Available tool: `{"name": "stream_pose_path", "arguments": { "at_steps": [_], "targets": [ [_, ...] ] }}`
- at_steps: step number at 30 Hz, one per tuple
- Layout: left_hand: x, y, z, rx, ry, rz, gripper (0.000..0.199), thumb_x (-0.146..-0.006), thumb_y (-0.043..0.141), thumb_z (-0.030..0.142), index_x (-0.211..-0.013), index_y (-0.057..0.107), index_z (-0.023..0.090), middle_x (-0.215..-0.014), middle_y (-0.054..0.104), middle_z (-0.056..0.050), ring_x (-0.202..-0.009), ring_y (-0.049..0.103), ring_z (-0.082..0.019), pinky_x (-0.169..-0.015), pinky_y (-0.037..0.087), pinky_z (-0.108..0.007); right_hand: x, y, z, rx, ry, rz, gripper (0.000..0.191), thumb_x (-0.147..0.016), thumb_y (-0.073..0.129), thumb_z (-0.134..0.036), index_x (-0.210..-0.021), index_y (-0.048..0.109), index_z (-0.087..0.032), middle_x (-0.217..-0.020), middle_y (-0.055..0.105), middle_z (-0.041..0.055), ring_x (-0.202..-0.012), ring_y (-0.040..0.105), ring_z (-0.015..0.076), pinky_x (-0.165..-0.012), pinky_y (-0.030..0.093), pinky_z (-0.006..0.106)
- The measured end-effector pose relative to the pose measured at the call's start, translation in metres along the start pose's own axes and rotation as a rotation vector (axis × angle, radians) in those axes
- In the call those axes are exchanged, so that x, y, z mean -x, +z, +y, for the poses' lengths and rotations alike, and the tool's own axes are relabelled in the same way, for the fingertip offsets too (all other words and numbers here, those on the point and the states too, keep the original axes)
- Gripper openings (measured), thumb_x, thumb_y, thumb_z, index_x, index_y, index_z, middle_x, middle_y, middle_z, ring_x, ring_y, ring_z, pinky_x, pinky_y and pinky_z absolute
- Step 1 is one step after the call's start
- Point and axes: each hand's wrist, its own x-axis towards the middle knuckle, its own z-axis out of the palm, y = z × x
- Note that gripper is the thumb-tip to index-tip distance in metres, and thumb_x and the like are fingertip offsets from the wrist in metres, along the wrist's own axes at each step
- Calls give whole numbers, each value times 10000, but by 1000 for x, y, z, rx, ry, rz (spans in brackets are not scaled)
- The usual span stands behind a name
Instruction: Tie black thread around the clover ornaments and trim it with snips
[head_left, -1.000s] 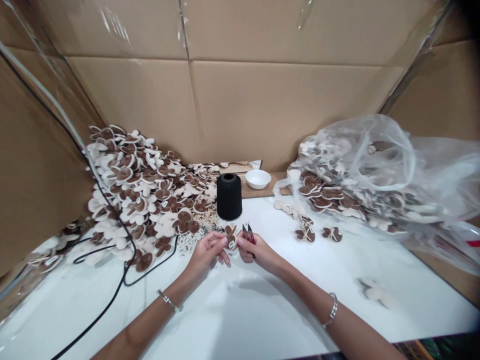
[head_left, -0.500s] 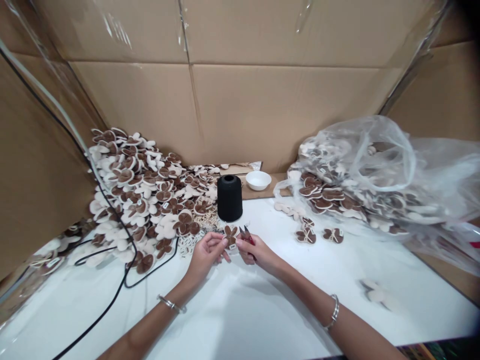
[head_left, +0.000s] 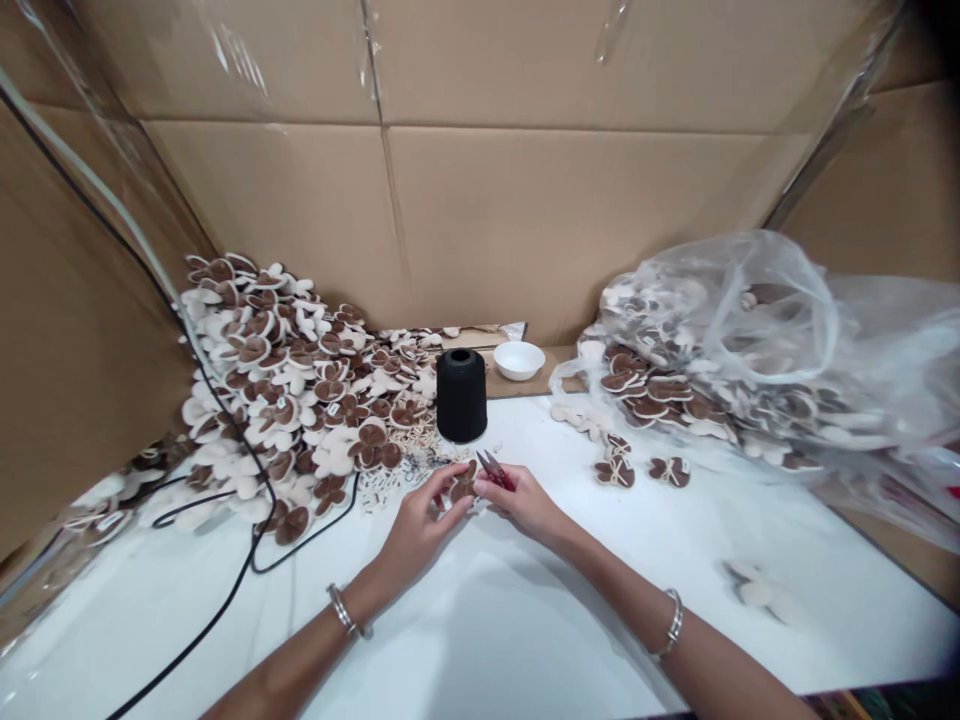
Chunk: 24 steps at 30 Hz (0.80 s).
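Observation:
Between my hands is a brown flower-shaped fabric piece (head_left: 464,481) with a pale edge. The thumb and fingers of my left hand (head_left: 424,515) pinch its left side. My right hand (head_left: 526,503) is wrapped round red-handled thread snips (head_left: 495,470), their dark pointed blades aimed up and left. Its thumb tip reaches the right side of the flower piece. Just beyond both hands stands a black cone of thread (head_left: 461,396). Small pale bits (head_left: 390,482), too small to name, lie scattered left of the cone.
A tall heap of brown and white flower pieces (head_left: 289,350) fills the left back. At right, a clear plastic bag (head_left: 780,310) holds more. A white bowl (head_left: 518,361) sits behind the cone. Black cable (head_left: 251,555) crosses the left side. Cardboard walls (head_left: 525,220) enclose the white table (head_left: 480,640).
My left hand has shifted slightly and its thumb now lies along the lower edge of the flower piece. The piece has turned and sits closer to the snips, more covered by my fingers.

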Motion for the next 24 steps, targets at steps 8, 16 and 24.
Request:
{"name": "stream_pose_path", "arguments": {
  "at_steps": [8,16,24],
  "targets": [
    [-5,-5,-4,-15,133,8,312,-807,687,344,-1097,661,232,-1161,642,-95,-1093,582,-255,-960,447,-385,3,2,-1,-48,-33,-18,374,-773,686,-509,-800,565,-155,-570,362,-71,-465,247,54,-445,179,230],
    [-4,-9,-4,-165,191,140,163,-766,707,307,-902,707,217,-844,707,-67,-784,623,-222,-748,479,-324,4,6,-7,8,-12,81,378,-807,637,-534,-859,566,-167,-549,315,-85,-469,243,61,-439,175,227],
    [-9,-15,-15,-290,178,239,89,-757,688,276,-811,681,206,-715,665,-32,-601,539,-162,-621,423,-269,9,11,-8,-193,319,-145,493,-880,409,-661,-709,412,-199,-527,173,-110,-427,86,54,-381,56,197]
  ]
}}
